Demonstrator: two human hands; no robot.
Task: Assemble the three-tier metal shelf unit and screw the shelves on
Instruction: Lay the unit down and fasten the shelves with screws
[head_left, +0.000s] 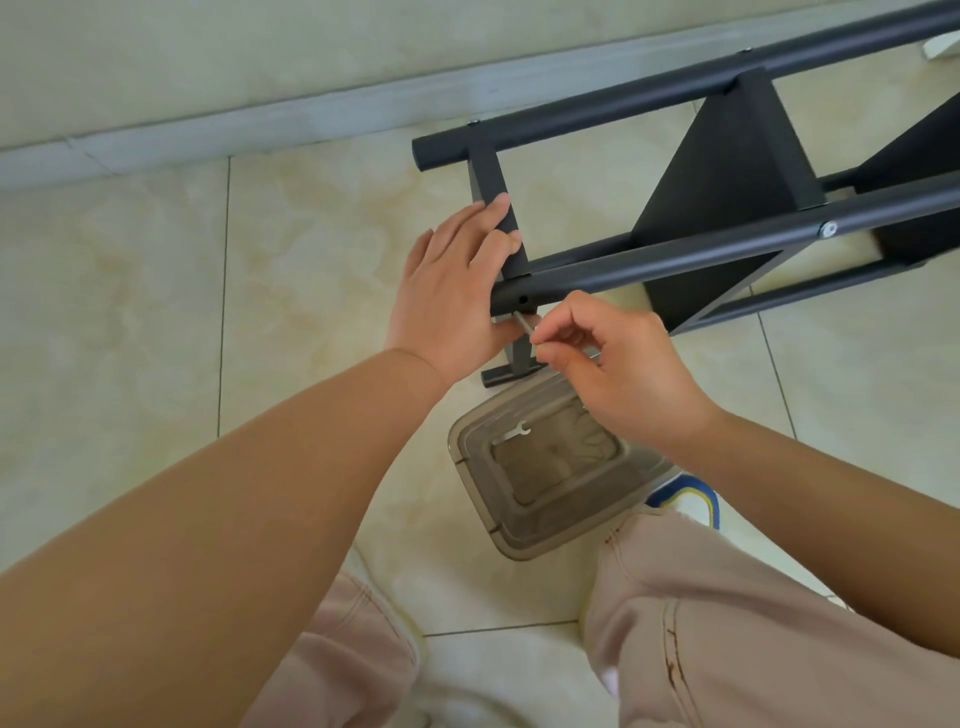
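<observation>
Matte black tubular metal shelf frame (691, 260) lies sideways on glossy tile; my left hand (457, 291) wraps its flat end crossbar, my right hand (618, 364) pinches a thin silver hex key (524, 325) at the tube's screw hole

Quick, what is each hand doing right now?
Left hand: fingers curled round the shelf's crossbar.
Right hand: fingers pinching a small hex key.

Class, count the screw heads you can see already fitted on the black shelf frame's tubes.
3: one on the far tube near its end, one farther along that tube, one on the near tube. Others may be hidden.
</observation>
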